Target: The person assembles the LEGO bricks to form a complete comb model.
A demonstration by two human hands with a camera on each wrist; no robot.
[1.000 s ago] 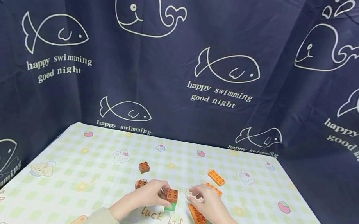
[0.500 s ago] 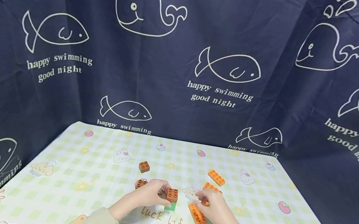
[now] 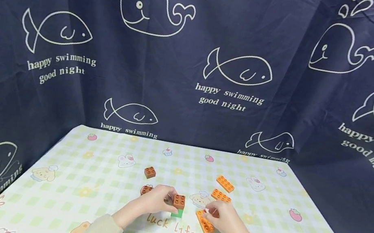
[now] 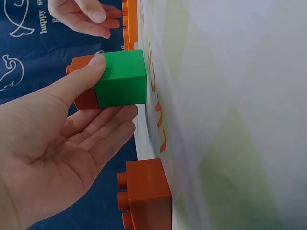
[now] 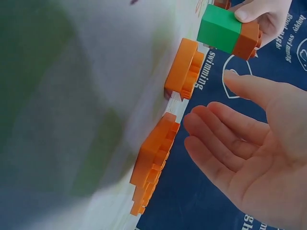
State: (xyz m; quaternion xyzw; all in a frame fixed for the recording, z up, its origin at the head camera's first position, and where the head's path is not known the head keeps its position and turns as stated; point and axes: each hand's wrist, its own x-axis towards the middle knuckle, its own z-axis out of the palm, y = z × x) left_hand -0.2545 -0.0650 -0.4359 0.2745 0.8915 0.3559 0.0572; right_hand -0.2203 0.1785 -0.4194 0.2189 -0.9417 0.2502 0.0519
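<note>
My left hand [image 3: 158, 201] grips a two-block stack between thumb and fingers, low at the table's middle. Its top is a reddish-brown toy building brick [image 3: 179, 200]; beneath is a green brick [image 4: 122, 79], standing on or just over the cloth. In the left wrist view the thumb lies across the seam. My right hand [image 5: 259, 148] is empty, fingers loosely bent and thumb apart. It hovers beside the nearest orange brick [image 3: 204, 221], partly covering it in the head view. The right wrist view shows a gap between its fingers and the orange bricks.
Two more orange bricks, a middle one [image 3: 221, 195] and a far one [image 3: 225, 183], lie behind the right hand. On the left are a brown brick [image 3: 150, 172] and another brown brick [image 3: 146, 189] partly hidden by the left hand. A dark blue curtain [image 3: 194, 72] surrounds the table.
My right hand has moved slightly right and down, away from the stack, uncovering more of the middle orange brick. The left hand keeps its hold on the stack in place.
</note>
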